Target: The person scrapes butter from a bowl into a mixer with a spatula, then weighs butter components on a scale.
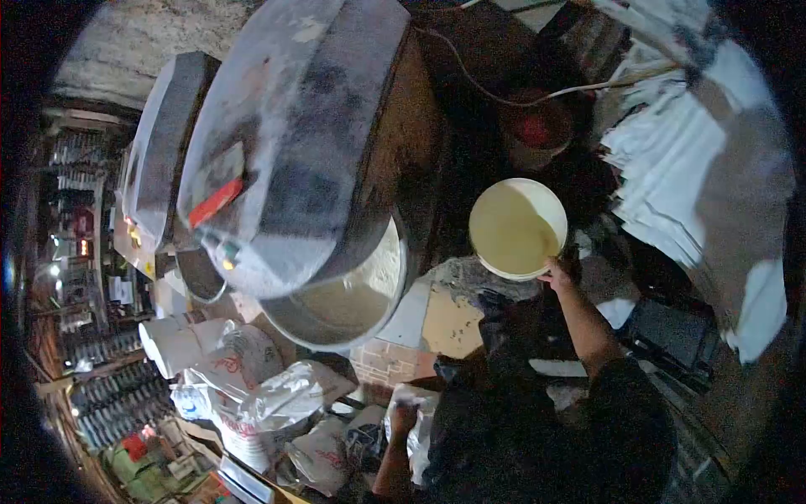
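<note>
Your right hand (561,274) grasps the near-right rim of a round, off-white plastic bucket (547,204), which extends ahead and left of your fingers, right of a round grey metal bowl (402,277); your left hand's (405,415) grip cannot be told.

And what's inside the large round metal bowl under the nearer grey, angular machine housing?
Pale, powdery-looking material shows in the visible part of the bowl. The housing covers the rest, so contents there can't be seen.
</note>
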`<state>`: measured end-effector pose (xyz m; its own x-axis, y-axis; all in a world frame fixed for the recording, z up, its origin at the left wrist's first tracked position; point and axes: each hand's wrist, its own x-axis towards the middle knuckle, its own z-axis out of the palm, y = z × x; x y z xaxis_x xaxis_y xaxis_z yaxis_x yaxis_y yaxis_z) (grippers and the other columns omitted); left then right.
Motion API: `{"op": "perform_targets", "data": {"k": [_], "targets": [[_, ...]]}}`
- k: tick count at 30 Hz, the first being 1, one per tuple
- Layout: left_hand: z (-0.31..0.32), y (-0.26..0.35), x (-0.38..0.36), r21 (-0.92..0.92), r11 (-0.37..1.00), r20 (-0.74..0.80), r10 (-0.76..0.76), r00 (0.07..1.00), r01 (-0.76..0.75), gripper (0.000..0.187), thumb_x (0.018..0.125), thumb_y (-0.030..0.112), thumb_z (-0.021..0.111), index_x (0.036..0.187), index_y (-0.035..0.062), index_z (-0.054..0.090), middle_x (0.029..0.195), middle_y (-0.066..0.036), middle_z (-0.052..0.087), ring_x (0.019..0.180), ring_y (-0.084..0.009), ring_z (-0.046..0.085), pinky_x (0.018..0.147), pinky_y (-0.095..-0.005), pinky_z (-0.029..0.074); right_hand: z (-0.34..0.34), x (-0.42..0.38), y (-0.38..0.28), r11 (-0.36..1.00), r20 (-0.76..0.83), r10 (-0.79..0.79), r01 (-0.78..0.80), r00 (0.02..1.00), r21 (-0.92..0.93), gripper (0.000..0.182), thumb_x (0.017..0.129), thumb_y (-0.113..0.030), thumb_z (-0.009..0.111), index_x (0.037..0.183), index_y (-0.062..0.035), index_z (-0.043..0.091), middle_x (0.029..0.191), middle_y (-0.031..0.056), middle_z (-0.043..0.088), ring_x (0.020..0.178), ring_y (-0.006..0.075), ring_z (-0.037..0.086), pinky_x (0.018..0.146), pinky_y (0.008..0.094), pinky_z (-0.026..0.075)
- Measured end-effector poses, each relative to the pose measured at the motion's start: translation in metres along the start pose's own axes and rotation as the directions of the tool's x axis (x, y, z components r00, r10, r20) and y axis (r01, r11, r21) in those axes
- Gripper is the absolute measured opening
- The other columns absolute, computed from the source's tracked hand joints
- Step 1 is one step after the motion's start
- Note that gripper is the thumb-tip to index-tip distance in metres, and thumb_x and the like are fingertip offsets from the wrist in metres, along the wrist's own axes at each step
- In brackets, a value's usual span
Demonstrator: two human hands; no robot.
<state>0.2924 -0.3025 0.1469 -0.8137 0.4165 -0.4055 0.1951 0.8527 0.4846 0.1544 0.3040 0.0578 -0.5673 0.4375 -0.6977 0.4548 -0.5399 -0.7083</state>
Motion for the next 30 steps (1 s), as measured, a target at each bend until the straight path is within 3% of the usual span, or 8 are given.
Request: {"op": "perform_targets", "data": {"k": [3, 12, 16, 21, 22, 25, 27, 30], "targets": [[-0.024, 0.01, -0.094, -0.58, 0.201, 0.49, -0.688, 0.535, 0.789, 0.031, 0.079, 0.032, 0.058, 0.089, 0.0032, 0.062, 0.081, -0.013, 0.064, 0.058, -0.0183, 0.06, 0.055, -0.0323, 0.048, -0.018, 0.111, 0.082, 0.965, 0.071, 0.06, -0.076, 0.996, 0.251, 0.054, 0.083, -0.033, 0.056, 0.125, -0.0057, 0.037, 0.12, 0.015, 0.044, 0.113, 0.034, 0.043, 0.084, 0.0529, 0.046], [-0.109, 0.007, -0.079, -0.401, 0.253, 0.53, -0.72, 0.448, 0.881, 0.03, 0.079, 0.031, 0.057, 0.088, 0.0035, 0.063, 0.08, -0.013, 0.063, 0.058, -0.0186, 0.06, 0.056, -0.0322, 0.048, -0.078, 0.227, 0.236, 0.73, 0.186, -0.518, 0.545, 0.835, -0.413, 0.039, 0.088, -0.024, 0.05, 0.119, -0.0018, 0.042, 0.122, 0.0156, 0.042, 0.113, 0.031, 0.043, 0.084, 0.0439, 0.049], [-0.094, 0.038, -0.104, -0.414, 0.237, 0.567, -0.688, 0.452, 0.879, 0.029, 0.079, 0.031, 0.056, 0.088, 0.0037, 0.064, 0.08, -0.013, 0.063, 0.059, -0.0187, 0.06, 0.057, -0.0321, 0.048, -0.068, 0.176, 0.177, 0.811, 0.653, -0.272, -0.197, 0.707, 0.551, 0.033, 0.087, -0.029, 0.05, 0.114, -0.0118, 0.044, 0.075, 0.0044, 0.052, 0.058, 0.0162, 0.051, 0.044, 0.027, 0.038], [0.044, 0.125, -0.185, -0.639, 0.058, 0.539, -0.678, 0.5, 0.767, 0.029, 0.079, 0.03, 0.056, 0.088, 0.004, 0.064, 0.079, -0.014, 0.063, 0.059, -0.0188, 0.06, 0.057, -0.032, 0.049, -0.023, 0.119, 0.139, 0.962, 0.065, 0.245, -0.233, 0.967, -0.144, 0.026, 0.086, -0.029, 0.05, 0.107, -0.0137, 0.045, 0.059, 0.0009, 0.044, 0.045, 0.0134, 0.043, 0.037, 0.0262, 0.032], [0.076, 0.107, -0.195, -0.517, 0.404, 0.238, -0.779, 0.58, 0.755, 0.026, 0.079, 0.027, 0.054, 0.082, 0.003, 0.065, 0.073, -0.014, 0.063, 0.056, -0.0201, 0.059, 0.055, -0.0315, 0.048, -0.012, 0.104, 0.125, 0.917, -0.132, 0.225, -0.255, 0.965, -0.308, 0.024, 0.086, -0.029, 0.05, 0.105, -0.0142, 0.046, 0.056, 0.0, 0.043, 0.042, 0.0127, 0.041, 0.036, 0.026, 0.031], [0.11, 0.101, -0.2, -0.661, 0.064, 0.459, -0.754, 0.47, 0.748, 0.035, 0.083, 0.038, 0.05, 0.086, 0.0065, 0.064, 0.077, -0.009, 0.064, 0.066, -0.019, 0.061, 0.061, -0.0342, 0.049, 0.059, 0.024, 0.056, 0.576, 0.0, 0.331, -0.202, 0.944, -0.792, 0.015, 0.083, -0.02, 0.052, 0.089, -0.0055, 0.053, 0.061, 0.0069, 0.055, 0.05, 0.0191, 0.056, 0.04, 0.0325, 0.045], [0.05, 0.139, -0.178, -0.563, 0.318, 0.176, -0.855, 0.487, 0.763, 0.049, 0.081, 0.048, 0.051, 0.095, 0.0022, 0.06, 0.083, -0.011, 0.064, 0.072, -0.0208, 0.061, 0.065, -0.0336, 0.049, 0.037, 0.053, 0.08, 0.777, 0.608, 0.526, -0.046, 0.595, -0.628, 0.01, 0.08, -0.014, 0.053, 0.076, -0.0049, 0.056, 0.059, 0.0088, 0.056, 0.048, 0.0183, 0.055, 0.038, 0.0319, 0.044], [0.06, 0.152, -0.202, -0.715, 0.026, 0.183, -0.957, 0.223, 0.699, 0.046, 0.073, 0.042, 0.063, 0.097, 0.0033, 0.059, 0.09, -0.014, 0.063, 0.084, -0.0267, 0.061, 0.075, -0.0354, 0.047, 0.137, -0.037, 0.068, 0.071, 0.386, 0.545, 0.418, 0.744, -0.906, 0.008, 0.076, -0.008, 0.053, 0.07, -0.006, 0.059, 0.058, 0.0088, 0.057, 0.048, 0.0184, 0.057, 0.039, 0.0333, 0.044]]}}
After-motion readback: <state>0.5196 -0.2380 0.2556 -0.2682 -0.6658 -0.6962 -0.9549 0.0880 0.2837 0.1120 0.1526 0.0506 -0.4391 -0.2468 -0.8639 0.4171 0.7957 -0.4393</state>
